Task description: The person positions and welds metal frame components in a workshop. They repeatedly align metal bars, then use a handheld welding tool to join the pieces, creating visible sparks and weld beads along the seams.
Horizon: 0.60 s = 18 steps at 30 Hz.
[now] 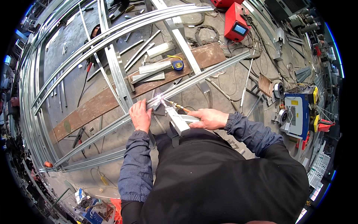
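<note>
Head view | left hand (140, 116) clasps silver metal rail (186, 85), likely steadying it | right hand (209, 118) grips boxy silver metal torch (177, 121), tip meeting white spark (160, 97) by rail's near edge

Hidden and cropped
White glare (160, 97) hides where the silver torch (177, 120) ends; the upper edge crops a red box (222, 3).
</note>
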### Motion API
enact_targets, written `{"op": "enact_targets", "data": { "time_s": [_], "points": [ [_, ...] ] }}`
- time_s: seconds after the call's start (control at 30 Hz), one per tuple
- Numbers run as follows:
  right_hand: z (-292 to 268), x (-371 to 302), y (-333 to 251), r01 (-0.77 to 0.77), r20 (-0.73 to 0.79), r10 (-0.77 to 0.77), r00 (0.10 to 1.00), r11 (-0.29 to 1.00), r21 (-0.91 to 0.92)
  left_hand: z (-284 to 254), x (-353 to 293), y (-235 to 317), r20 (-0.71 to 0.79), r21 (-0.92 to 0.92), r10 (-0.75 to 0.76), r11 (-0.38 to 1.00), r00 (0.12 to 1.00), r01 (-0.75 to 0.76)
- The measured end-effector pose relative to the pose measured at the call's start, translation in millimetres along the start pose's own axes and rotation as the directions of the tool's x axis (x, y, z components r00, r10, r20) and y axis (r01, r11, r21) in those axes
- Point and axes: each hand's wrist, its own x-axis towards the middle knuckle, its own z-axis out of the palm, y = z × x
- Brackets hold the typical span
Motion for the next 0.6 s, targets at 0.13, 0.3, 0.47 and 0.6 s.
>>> {"op": "enact_targets", "data": {
  "time_s": [0.13, 0.3, 0.47, 0.6],
  "points": [
    [-0.5, -1.2, 0.8, 0.005, -0.005, -0.005, 1.000, 1.000, -0.003, 0.7, 0.5, -0.5, 0.005, -0.017, 0.002, 1.000, 1.000, -0.002],
    [-6.8, -1.1, -5.0, -0.041, 0.057, 0.042, 0.998, 0.999, -0.009, 2.4, -0.7, -1.6, -0.001, -0.009, 0.002, 1.000, 1.000, -0.002],
    [-8.6, -1.0, -6.0, -0.063, 0.088, 0.064, 0.994, 0.998, -0.011, 1.5, -1.5, -0.6, -0.016, -0.036, 0.008, 0.999, 1.000, -0.009],
    [-7.4, -1.5, -3.7, -0.054, 0.075, 0.055, 0.996, 0.998, -0.016, -1.3, -1.0, 0.6, -0.021, -0.054, 0.018, 0.998, 1.000, -0.019]
  ]
}}
